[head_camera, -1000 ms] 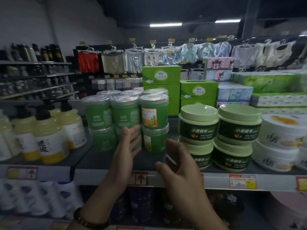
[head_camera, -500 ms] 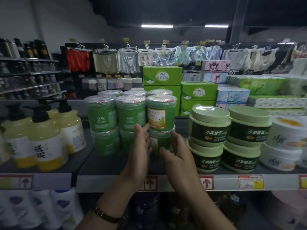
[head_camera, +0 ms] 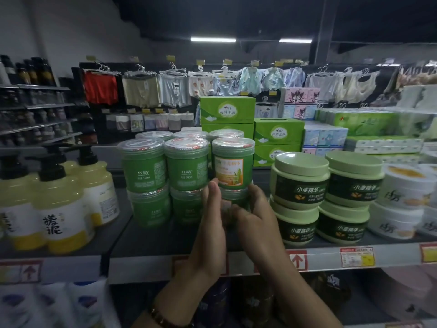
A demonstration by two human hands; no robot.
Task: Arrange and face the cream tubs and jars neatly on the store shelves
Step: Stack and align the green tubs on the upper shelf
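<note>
Two hands are being closed around the lower jar (head_camera: 233,201) of the right-hand green stack on the shelf (head_camera: 179,237): the left hand (head_camera: 210,229) is being pressed to its left side, the right hand (head_camera: 256,222) to its right, so the grip is clamped on it. Above it, the top jar (head_camera: 233,163) is being shown with an orange panel forward, unlike the two neighbouring stacks (head_camera: 165,183). By judgement, facing is being left unfinished here; the dark tubs (head_camera: 327,197) are already being shown label-forward.

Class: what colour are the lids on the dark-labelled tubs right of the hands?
Pale green lids, clearest in the head view.
</note>
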